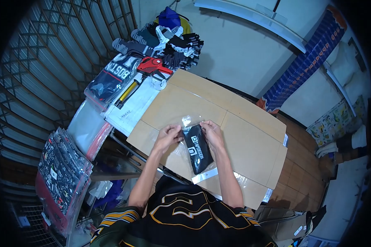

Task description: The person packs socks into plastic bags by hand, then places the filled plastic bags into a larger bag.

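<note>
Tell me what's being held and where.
A clear bag with a black item inside, pinched near its far end: left hand on the left edge, right hand on the right.

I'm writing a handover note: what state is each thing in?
Clear bag: held, sealed or open unclear
Black item: inside the bag
Left hand: pinching the bag
Right hand: pinching the bag
Cardboard: laid flat, creased
Dark garment: folded, in plastic
Socks: heaped
Red tool: set down, unheld

Pale wall (231, 45), brown tiled floor (299, 164)
</note>
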The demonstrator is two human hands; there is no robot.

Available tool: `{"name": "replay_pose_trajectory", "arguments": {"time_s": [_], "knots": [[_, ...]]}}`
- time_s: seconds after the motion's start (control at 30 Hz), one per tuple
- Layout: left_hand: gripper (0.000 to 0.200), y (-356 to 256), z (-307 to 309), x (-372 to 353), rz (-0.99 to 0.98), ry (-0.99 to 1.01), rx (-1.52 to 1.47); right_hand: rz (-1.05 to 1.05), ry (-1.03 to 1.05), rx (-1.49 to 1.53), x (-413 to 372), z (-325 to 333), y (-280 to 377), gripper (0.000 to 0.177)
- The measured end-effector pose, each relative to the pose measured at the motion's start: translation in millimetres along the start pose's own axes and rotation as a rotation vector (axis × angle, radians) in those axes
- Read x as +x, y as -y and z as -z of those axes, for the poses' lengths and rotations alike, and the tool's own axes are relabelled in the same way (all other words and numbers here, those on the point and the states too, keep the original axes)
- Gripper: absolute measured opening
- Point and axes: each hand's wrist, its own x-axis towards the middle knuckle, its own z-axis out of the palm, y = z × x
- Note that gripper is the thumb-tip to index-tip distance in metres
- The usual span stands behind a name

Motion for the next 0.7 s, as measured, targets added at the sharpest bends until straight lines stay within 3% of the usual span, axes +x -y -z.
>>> {"name": "replay_pose_trajectory", "arguments": {"time_s": [0.1, 0.53, 0.7], "knots": [[0.021, 18, -2, -8, -0.019, -0.018, -0.111, 0.009, -0.035, -0.023, 2, -1, -1, 0.013], [0.014, 9, -23, -17, -0.284, -0.197, -0.053, 0.146, -0.120, -0.101, 14, 6, -7, 0.008], [0.013, 11, -20, -14, -0.368, -0.145, 0.172, 0.223, -0.009, -0.238, 11, 17, -1, 0.005]]}}
